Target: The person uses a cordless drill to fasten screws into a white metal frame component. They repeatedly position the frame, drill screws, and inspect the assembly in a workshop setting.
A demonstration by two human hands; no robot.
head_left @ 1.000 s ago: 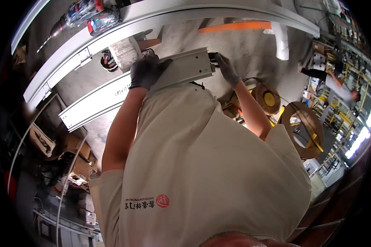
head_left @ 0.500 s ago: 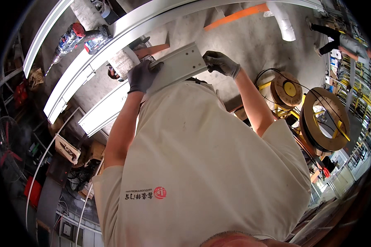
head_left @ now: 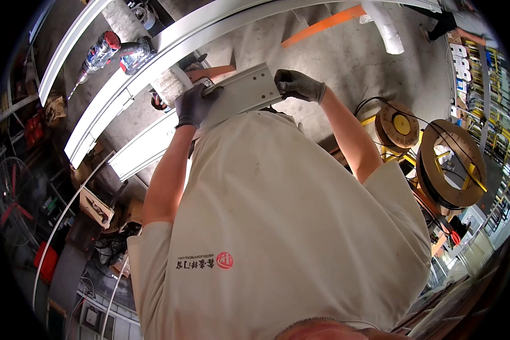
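Your left hand grips the white profile crosswise before you, presumably to steady it; your right hand curls at its holed end, contents cannot be told.

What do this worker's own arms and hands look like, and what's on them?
The left hand wears a dark grey glove reaching the wrist; the right hand wears a grey one, darker toward the fingers. Loose, short beige sleeves leave both forearms bare, with no cables visible on them.
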